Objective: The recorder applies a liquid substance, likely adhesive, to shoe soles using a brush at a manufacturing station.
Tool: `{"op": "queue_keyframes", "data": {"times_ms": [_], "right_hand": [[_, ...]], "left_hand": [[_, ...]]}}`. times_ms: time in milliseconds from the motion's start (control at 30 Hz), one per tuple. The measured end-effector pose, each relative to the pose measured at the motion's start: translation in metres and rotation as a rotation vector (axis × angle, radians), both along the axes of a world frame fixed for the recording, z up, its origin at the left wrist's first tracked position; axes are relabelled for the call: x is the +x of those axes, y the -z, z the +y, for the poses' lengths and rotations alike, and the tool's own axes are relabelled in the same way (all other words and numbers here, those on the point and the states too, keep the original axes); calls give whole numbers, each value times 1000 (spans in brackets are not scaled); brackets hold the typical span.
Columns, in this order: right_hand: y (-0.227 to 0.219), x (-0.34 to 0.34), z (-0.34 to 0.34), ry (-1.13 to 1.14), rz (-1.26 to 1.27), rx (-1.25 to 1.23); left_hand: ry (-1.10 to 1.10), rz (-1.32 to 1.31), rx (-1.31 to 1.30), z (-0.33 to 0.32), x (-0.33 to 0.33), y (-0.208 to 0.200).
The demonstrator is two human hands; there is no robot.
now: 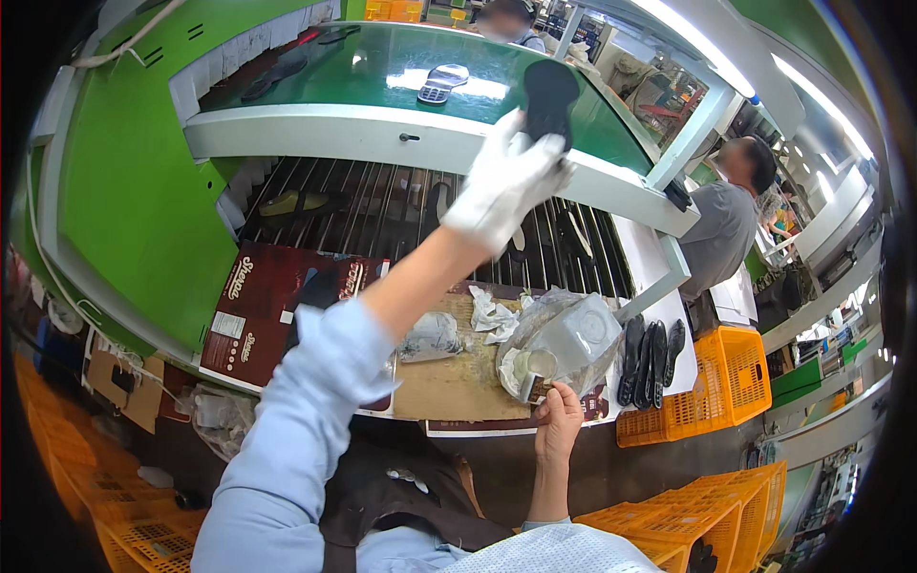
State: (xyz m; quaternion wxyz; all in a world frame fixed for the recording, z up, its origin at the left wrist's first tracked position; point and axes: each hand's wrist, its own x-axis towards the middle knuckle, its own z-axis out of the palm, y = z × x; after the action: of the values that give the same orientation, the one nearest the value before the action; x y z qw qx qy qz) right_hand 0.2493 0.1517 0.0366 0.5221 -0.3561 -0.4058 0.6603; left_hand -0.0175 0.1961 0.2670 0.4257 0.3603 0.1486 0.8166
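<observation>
My left hand (511,186), in a white glove, reaches far forward and grips a black shoe sole (551,100). That sole is held over the green conveyor belt (373,72), its lower end between my fingers. On the belt, left of it, lies a sole with a pale, shiny pattern (444,84). My bare right hand (559,411) is low at the bench edge, fingers closed on a small flat brush (535,387). The brush is beside a small round cup (541,363) of clear plastic. A translucent plastic container (587,329) stands just behind the cup.
Below the belt, metal rollers (373,205) carry several soles. Crumpled paper (494,313) and a cloudy plastic bottle (430,336) lie on cardboard. Black soles (650,363) line the right, near an orange crate (731,377). A person in grey (718,229) stands right; another is behind the belt.
</observation>
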Motion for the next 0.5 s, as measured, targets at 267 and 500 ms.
{"op": "queue_keyframes", "data": {"times_ms": [267,500], "right_hand": [[3,-7,-14,-14,-39,46],[3,-28,-21,-174,-6,-105]], "left_hand": [[298,230,-582,2,25,99],[-269,638,-706,-148,-47,212]]}}
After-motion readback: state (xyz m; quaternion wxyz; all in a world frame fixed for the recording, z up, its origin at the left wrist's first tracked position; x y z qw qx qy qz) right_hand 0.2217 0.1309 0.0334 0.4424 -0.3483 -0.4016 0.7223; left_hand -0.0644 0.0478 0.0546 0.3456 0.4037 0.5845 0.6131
